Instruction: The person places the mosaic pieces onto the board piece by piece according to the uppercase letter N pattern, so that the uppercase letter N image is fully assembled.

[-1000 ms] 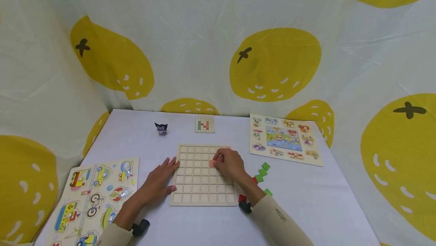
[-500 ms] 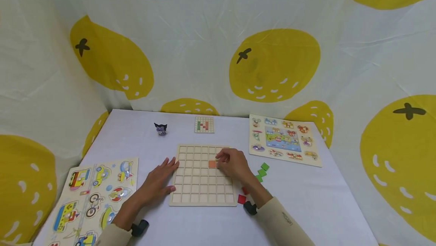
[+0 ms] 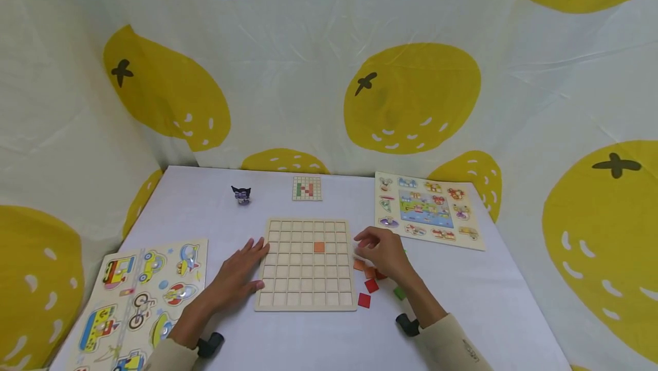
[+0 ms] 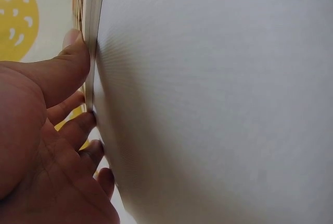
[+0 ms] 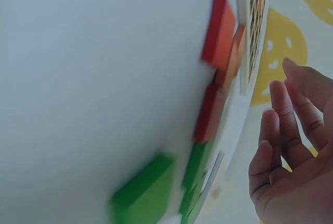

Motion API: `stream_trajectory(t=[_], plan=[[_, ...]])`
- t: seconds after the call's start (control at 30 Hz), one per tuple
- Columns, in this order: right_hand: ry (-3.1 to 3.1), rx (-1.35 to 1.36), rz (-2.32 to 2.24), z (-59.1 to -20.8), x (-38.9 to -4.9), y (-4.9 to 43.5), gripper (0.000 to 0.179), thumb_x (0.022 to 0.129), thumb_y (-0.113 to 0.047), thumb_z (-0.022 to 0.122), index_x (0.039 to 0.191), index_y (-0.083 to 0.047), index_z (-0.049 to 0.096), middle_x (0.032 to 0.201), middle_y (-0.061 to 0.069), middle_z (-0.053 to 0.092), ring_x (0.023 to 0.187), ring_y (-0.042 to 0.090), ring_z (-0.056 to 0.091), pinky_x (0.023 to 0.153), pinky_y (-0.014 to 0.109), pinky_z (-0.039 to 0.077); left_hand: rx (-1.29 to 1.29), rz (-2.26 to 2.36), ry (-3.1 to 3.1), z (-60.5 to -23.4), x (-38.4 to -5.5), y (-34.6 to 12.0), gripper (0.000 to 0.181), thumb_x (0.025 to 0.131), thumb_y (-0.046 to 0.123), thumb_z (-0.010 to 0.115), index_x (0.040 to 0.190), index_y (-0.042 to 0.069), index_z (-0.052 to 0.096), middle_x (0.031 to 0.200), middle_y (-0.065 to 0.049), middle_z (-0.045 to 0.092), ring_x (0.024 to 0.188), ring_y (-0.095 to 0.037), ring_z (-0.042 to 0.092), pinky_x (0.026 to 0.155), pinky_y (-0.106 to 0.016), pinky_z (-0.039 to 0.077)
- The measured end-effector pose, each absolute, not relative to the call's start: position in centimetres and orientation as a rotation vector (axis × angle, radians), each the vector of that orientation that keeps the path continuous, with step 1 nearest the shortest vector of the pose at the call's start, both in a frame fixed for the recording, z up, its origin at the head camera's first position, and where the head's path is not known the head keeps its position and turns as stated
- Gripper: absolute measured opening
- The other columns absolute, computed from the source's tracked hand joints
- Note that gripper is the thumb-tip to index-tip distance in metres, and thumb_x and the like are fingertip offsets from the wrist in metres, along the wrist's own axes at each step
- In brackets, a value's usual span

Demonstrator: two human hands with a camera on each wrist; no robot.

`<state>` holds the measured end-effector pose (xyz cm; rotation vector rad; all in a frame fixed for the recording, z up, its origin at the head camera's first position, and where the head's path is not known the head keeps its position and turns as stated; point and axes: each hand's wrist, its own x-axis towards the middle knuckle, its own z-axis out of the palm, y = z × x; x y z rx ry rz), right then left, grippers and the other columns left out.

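A wooden grid board (image 3: pixel 293 298) lies in the middle of the table, with one orange square tile (image 3: pixel 319 247) sitting in a cell of its upper right part. The left hand (image 3: pixel 239 271) rests against the board's left edge, its fingers and thumb spread; the left wrist view shows them touching the board's side (image 4: pixel 92 31). Past the right edge, the right hand (image 3: pixel 385 254) hovers over loose tiles, holding nothing, fingers loosely bent. Beneath and beside it lie orange tiles (image 3: pixel 358 265), red tiles (image 3: pixel 364 301) and a green tile (image 3: pixel 399 293); the hand hides some others.
A small card with a coloured grid pattern (image 3: pixel 307 188) lies behind the board, and a dark figurine (image 3: pixel 241 195) stands to its left. Picture puzzles lie at the back right (image 3: pixel 429 211) and front left (image 3: pixel 139 297). A lemon-print curtain (image 3: pixel 308 74) closes off the back.
The right hand let go of the orange tile in its cell and moved right, off the board to the loose tiles. The left hand stayed at the board's edge.
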<state>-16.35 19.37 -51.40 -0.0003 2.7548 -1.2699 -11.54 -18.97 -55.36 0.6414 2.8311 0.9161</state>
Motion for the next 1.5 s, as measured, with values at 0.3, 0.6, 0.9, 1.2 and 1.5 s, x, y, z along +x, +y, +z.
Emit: stream_trajectory(t=[0.3,0.6,0.9,1.2,1.5], plan=[[2.769,0.002,-1.081,-52.4,-15.2,20.7,0.024,0.083,-0.02,0.092,0.104,-0.023,0.082,0.092,-0.005,0.071,0.087,0.017,0.057,0.072,0.027,0.049,0.638,0.91,2.839,-54.9,-11.4,-19.0,0.084,0.092,0.012,0.08,0.164,0.003,0.037,0.174,-0.018,0.029,0.163,-0.047,0.021,0.127,-0.068,0.023],[2.765,0.029,-1.073,-52.6,-14.6,19.8,0.023,0.082,-0.015,0.091,0.103,-0.019,0.082,0.096,-0.003,0.072,0.09,0.018,0.058,0.074,0.028,0.049,0.644,0.915,2.837,-55.2,-11.5,-18.8,0.084,0.093,0.013,0.08,0.164,0.003,0.037,0.175,-0.017,0.029,0.163,-0.047,0.021,0.127,-0.068,0.023],[2.773,0.058,-1.039,-52.9,-14.6,19.5,0.019,0.083,-0.015,0.091,0.097,-0.022,0.08,0.089,-0.005,0.067,0.086,0.019,0.055,0.071,0.029,0.047,0.6,0.898,2.815,-55.2,-11.4,-18.8,0.085,0.094,0.014,0.079,0.166,0.006,0.035,0.176,-0.015,0.026,0.164,-0.045,0.018,0.129,-0.066,0.021],[2.822,0.025,-1.14,-52.7,-14.5,19.6,0.017,0.088,-0.014,0.088,0.095,-0.025,0.078,0.082,-0.004,0.064,0.078,0.017,0.056,0.063,0.026,0.046,0.603,0.89,2.823,-55.3,-11.3,-18.7,0.086,0.094,0.015,0.08,0.166,0.007,0.034,0.177,-0.013,0.026,0.164,-0.044,0.018,0.129,-0.065,0.02],[2.813,-0.039,-1.26,-52.4,-14.2,17.6,0.017,0.086,-0.02,0.09,0.093,-0.024,0.076,0.078,-0.007,0.067,0.073,0.016,0.056,0.06,0.022,0.045,0.632,0.898,2.852,-55.1,-11.2,-18.7,0.086,0.092,0.015,0.081,0.165,0.006,0.037,0.175,-0.016,0.03,0.163,-0.046,0.021,0.127,-0.066,0.023]])
